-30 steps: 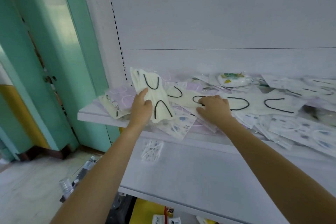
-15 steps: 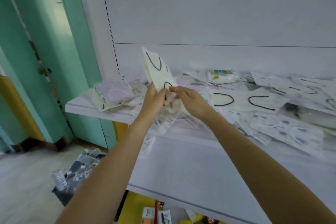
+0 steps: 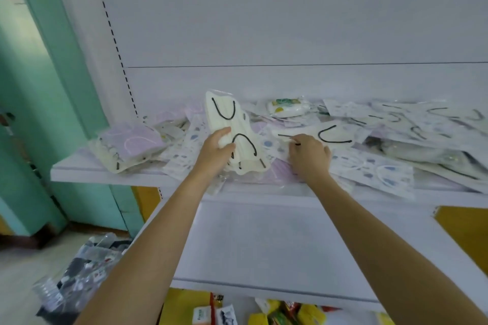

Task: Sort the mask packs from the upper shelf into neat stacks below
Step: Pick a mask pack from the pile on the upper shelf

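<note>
Several cream mask packs (image 3: 229,125) are bunched together in the left hand (image 3: 215,152), whose thumb lies across their front with the fingers curled behind, clamping them near the middle. Their long axis runs nearly upright, the top end leaning away toward the white back panel (image 3: 290,21) and a little to the left, the lower end hanging just above the front edge of the upper shelf (image 3: 79,169). One black ear loop opens upward at the top end; another arches downward near the bottom. Just to the right, the right hand (image 3: 309,155) has its fingers curled, pinching the near end of a flat cream pack (image 3: 335,134) that lies lengthwise left to right on the pile. Lilac packs (image 3: 134,140) sit heaped at the shelf's left end, and printed packs (image 3: 369,169) spread loosely across its right. The lower shelf (image 3: 264,245) juts out beneath both forearms, and a bag (image 3: 76,280) lies on the floor to the left.
</note>
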Demonstrator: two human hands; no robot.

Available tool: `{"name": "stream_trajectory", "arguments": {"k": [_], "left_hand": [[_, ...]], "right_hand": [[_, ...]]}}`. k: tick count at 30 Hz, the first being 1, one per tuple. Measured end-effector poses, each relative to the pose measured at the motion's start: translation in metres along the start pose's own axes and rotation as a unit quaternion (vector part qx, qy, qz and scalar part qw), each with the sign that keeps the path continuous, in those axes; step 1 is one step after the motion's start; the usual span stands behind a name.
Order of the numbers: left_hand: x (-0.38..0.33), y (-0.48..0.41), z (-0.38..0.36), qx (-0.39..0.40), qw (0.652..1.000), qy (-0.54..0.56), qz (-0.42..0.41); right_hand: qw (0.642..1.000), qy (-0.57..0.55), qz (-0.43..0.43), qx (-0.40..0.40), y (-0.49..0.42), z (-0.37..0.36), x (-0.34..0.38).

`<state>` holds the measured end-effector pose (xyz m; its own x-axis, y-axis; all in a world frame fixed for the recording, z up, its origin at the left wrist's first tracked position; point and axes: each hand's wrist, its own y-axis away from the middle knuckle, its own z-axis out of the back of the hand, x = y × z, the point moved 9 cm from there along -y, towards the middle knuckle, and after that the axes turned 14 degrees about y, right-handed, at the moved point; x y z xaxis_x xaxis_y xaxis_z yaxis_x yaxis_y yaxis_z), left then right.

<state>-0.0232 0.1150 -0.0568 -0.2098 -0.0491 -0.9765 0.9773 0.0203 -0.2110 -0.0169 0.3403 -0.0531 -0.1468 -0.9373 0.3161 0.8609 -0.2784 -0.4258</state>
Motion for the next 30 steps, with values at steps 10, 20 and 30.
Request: {"name": "stream_trajectory", "arguments": {"k": [10,20,30], "left_hand": [[-0.029,0.005,-0.044,0.082,0.991,0.108,-0.016],[-0.044,0.015,-0.122,0.085,0.986,0.091,-0.107],[-0.045,-0.003,-0.221,0.063,0.992,0.066,-0.084]], "right_hand": [[0.926,-0.260,0.254,0.098,0.059,0.020,0.052],[0.997,-0.062,0.016,-0.042,0.012,0.077,-0.112],[0.983,0.121,-0.027,0.136,-0.059,0.077,-0.240]]}}
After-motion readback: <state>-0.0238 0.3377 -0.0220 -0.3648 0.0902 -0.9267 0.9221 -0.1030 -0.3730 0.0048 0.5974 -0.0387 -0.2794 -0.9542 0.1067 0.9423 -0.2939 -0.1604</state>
